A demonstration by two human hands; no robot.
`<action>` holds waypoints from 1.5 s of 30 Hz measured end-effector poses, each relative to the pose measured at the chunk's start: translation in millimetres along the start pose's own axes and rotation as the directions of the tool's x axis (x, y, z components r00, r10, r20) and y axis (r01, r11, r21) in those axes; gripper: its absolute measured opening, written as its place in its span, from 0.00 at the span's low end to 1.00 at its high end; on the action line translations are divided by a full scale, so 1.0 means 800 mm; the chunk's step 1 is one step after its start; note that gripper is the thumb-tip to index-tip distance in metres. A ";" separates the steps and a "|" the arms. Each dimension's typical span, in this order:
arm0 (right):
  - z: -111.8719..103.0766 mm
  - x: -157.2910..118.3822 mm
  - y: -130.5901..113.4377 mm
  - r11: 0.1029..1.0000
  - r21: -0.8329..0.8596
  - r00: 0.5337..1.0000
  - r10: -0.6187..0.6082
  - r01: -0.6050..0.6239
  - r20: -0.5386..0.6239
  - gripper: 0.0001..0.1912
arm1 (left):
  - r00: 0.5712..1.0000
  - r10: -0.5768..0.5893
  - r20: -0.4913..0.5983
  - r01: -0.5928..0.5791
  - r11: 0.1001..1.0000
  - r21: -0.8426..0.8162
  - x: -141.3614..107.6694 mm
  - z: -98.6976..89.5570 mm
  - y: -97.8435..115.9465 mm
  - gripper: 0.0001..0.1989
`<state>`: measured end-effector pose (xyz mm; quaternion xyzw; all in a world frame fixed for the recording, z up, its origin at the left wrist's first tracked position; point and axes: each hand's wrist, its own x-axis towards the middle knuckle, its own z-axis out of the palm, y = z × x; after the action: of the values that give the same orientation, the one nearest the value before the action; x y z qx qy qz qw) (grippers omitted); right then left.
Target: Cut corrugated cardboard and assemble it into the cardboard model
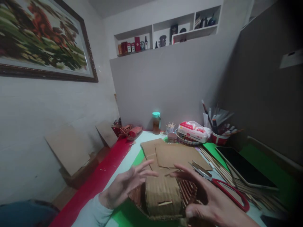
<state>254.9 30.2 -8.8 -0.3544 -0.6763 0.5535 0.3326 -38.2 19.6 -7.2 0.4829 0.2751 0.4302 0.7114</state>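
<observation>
A boat-like craft piece made of cardboard and reddish-brown ribbed strips sits low in the middle, with a curved corrugated cover over its centre. At its left side is my left hand, fingers spread and slightly bent, nothing held in them. My right hand curves around the right end, thumb low and fingers apart above, close against the ribbed strips; whether it touches them is hard to tell. Behind the piece lie flat cardboard sheets. Red-handled scissors rest to the right of the sheets, partly behind my right hand.
Thin wooden sticks and a dark tablet lie at the right. Farther back stand a teal-lidded bottle, a small jar, a tissue pack and a red cup of tools. Red craft pieces sit at the back left.
</observation>
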 end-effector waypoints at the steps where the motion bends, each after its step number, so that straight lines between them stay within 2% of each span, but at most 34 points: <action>1: 0.000 0.004 0.000 1.000 -0.013 1.000 -0.006 0.006 0.013 0.46 | 0.999 -0.037 0.008 0.037 0.999 -0.013 0.001 0.002 -0.001 0.37; 4: 0.002 0.014 0.000 0.999 -0.027 0.999 -0.031 0.031 0.031 0.45 | 0.992 -0.122 0.024 0.124 0.989 -0.082 0.002 0.013 -0.005 0.29; 7: 0.007 0.023 0.001 0.999 0.045 0.999 -0.017 0.015 0.044 0.44 | 0.984 -0.178 -0.001 0.176 0.976 -0.131 -0.004 0.024 -0.006 0.24; 12: 0.015 0.031 0.001 0.998 0.058 0.999 -0.029 0.031 -0.037 0.41 | 0.974 -0.160 -0.161 0.130 0.975 -0.183 -0.017 0.029 -0.009 0.23; 16: 0.011 0.023 0.004 0.999 0.029 0.992 -0.015 0.019 -0.129 0.33 | 0.932 -0.165 -0.323 0.107 0.976 -0.191 -0.026 0.029 -0.015 0.27; 19: 0.007 0.013 0.003 0.999 0.002 0.976 0.037 -0.038 -0.213 0.34 | 0.904 -0.153 -0.399 0.077 0.977 -0.201 -0.032 0.033 -0.020 0.31; 21: 0.011 0.007 -0.002 0.998 0.030 0.973 0.069 -0.064 -0.221 0.35 | 0.895 -0.130 -0.426 0.045 0.978 -0.203 -0.035 0.039 -0.023 0.32; 26: 0.041 -0.006 -0.023 0.998 0.027 0.991 0.064 -0.061 -0.118 0.29 | 0.910 -0.128 -0.394 0.006 0.955 -0.296 -0.035 0.065 -0.035 0.30; 28: 0.051 -0.011 -0.027 0.999 0.012 0.991 0.052 -0.051 -0.121 0.27 | 0.923 -0.100 -0.371 -0.032 0.942 -0.333 -0.033 0.078 -0.041 0.29; 30: 0.054 -0.012 -0.024 0.996 0.017 0.985 0.086 -0.085 -0.151 0.30 | 0.928 -0.066 -0.367 -0.068 0.938 -0.340 -0.029 0.090 -0.047 0.29; 33: 0.051 -0.006 -0.012 0.984 -0.087 0.974 0.135 -0.153 -0.184 0.36 | 0.930 -0.056 -0.363 -0.070 0.944 -0.323 -0.025 0.099 -0.056 0.38; 36: 0.044 0.003 -0.006 0.972 -0.179 0.978 0.122 -0.153 -0.170 0.34 | 0.940 -0.092 -0.329 0.000 0.964 -0.268 -0.024 0.094 -0.061 0.45; 38: 0.042 0.007 -0.008 0.981 -0.150 0.986 0.104 -0.123 -0.129 0.31 | 0.940 -0.130 -0.314 0.054 0.969 -0.241 -0.024 0.086 -0.062 0.46; 41: 0.041 0.010 -0.011 0.989 -0.116 0.992 0.080 -0.092 -0.101 0.26 | 0.936 -0.150 -0.319 0.077 0.970 -0.229 -0.023 0.077 -0.058 0.38; 43: 0.042 0.011 -0.012 0.979 -0.179 0.992 0.079 -0.096 -0.101 0.24 | 0.937 -0.139 -0.322 0.065 0.971 -0.228 -0.021 0.074 -0.054 0.30; 45: 0.044 0.012 -0.011 0.954 -0.278 0.990 0.084 -0.114 -0.117 0.25 | 0.935 -0.131 -0.328 0.053 0.971 -0.234 -0.019 0.073 -0.051 0.28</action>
<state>219.3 19.0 -5.5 -0.4603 -0.7117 0.4477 0.2849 15.8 -26.6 -22.9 0.3051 0.3669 0.5014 0.7217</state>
